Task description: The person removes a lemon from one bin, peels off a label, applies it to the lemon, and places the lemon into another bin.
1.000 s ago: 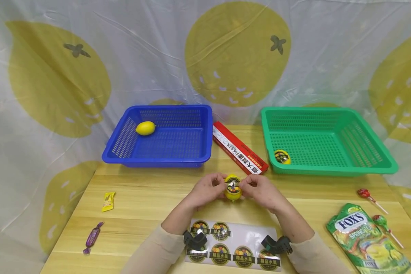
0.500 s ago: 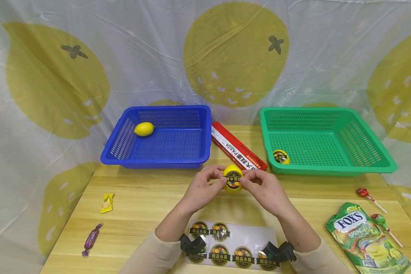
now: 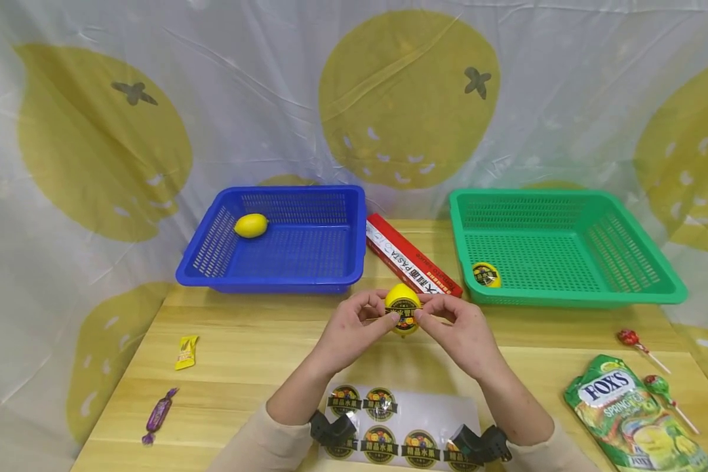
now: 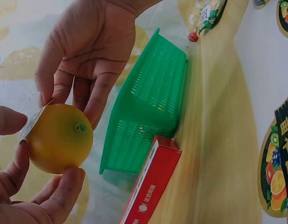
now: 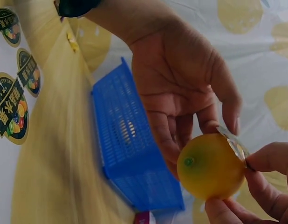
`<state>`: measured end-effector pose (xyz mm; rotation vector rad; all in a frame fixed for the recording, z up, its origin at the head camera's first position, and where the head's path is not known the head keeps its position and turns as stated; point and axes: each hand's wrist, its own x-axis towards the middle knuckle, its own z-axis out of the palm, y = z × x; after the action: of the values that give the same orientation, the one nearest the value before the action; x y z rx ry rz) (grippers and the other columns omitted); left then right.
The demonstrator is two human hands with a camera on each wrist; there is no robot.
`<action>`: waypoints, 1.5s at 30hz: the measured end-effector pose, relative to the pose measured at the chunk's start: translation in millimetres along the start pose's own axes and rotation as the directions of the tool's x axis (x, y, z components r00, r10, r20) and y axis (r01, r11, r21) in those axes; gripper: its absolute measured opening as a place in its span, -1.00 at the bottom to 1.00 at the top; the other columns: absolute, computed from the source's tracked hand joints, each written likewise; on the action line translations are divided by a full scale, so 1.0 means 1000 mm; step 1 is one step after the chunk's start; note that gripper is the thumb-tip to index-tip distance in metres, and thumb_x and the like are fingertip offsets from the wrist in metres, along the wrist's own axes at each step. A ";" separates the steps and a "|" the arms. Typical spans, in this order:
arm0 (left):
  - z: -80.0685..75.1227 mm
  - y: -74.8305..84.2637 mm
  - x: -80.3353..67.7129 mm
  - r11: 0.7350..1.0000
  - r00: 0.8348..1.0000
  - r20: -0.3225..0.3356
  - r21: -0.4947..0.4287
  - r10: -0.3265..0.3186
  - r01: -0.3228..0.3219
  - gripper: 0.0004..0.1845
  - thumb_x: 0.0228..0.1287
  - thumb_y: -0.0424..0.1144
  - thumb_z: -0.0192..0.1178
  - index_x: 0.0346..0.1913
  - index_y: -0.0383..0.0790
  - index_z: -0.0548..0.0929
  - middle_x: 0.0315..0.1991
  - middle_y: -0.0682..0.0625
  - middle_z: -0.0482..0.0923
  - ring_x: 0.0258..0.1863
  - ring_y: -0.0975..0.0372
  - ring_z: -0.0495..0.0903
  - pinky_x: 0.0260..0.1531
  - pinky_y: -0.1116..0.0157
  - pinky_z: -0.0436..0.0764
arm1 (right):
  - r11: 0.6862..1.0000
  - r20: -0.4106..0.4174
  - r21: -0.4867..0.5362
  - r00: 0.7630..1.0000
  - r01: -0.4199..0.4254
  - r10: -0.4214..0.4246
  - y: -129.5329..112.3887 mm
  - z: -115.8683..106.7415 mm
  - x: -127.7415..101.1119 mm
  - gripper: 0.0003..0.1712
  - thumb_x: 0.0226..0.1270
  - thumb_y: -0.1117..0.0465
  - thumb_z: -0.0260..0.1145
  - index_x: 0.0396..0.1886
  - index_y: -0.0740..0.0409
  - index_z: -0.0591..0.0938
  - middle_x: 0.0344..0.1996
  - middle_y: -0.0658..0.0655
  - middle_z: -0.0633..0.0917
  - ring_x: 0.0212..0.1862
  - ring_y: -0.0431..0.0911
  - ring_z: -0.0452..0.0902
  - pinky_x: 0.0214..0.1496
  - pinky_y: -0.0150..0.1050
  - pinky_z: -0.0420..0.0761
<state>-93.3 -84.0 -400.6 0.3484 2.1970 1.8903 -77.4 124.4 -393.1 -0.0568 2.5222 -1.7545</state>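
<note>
Both hands hold a yellow lemon (image 3: 402, 296) in front of the baskets, a round black-and-gold fruit sticker (image 3: 404, 312) on its upper face. My left hand (image 3: 351, 329) has its thumb on the sticker's left part and its fingers round the lemon's side. My right hand (image 3: 455, 333) grips from the other side, thumb at the sticker's right edge. In the left wrist view the lemon (image 4: 60, 138) shows its green stem end, and the sticker's edge stands slightly off the skin. The right wrist view has the sticker (image 5: 234, 145) along the lemon's side, under a thumb.
A sticker sheet (image 3: 425, 410) lies below the forearms. The blue basket (image 3: 271, 286) holds one lemon; the green basket (image 3: 572, 299) holds a stickered one. A red pasta box (image 3: 410, 252) lies between them. Candies (image 3: 160, 413) lie left; lollipops (image 3: 629, 337) and a FOX'S bag (image 3: 631, 413) right.
The lemon has been tilted so its sticker sits lower and its upper end shows more. Both thumbs have moved onto the sticker, the left one shifting inward across it.
</note>
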 end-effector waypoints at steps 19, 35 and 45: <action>0.011 0.005 -0.010 0.999 0.996 0.085 -0.037 0.000 0.004 -0.79 0.33 -0.29 0.34 -0.31 -0.34 0.53 0.28 -0.23 0.56 0.18 -0.05 0.65 -0.05 0.32 0.72 | 0.989 0.047 -0.150 0.999 0.006 0.001 0.002 0.010 -0.001 -0.51 0.45 -0.09 0.34 0.23 0.06 0.64 -0.17 0.17 0.75 -0.21 -0.08 0.64 -0.27 -0.29 0.61; 0.004 0.010 -0.009 1.000 0.994 0.108 -0.008 -0.026 0.027 -0.75 0.32 -0.23 0.35 -0.34 -0.31 0.53 0.31 -0.19 0.56 0.15 0.00 0.66 -0.06 0.31 0.70 | 0.998 -0.146 -0.022 0.988 0.051 -0.053 0.014 0.018 0.002 -0.47 0.67 -0.02 0.01 -0.07 0.25 0.78 -0.40 0.22 0.78 -0.37 -0.15 0.62 -0.35 -0.30 0.68; -0.007 0.010 -0.008 1.000 0.998 0.065 0.022 0.016 -0.018 -0.68 0.44 -0.19 0.25 0.02 -0.29 0.40 0.21 -0.26 0.55 -0.18 0.17 0.64 -0.25 0.35 0.61 | 0.980 0.075 0.193 0.995 0.045 -0.060 0.013 0.022 0.000 -0.51 0.51 0.04 0.29 0.18 0.34 0.56 -0.15 0.30 0.73 -0.24 -0.25 0.69 -0.20 -0.37 0.72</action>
<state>-87.9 -91.8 -389.2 0.4277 2.1817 1.8367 -75.7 108.6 -412.5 -0.1821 2.3059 -1.9627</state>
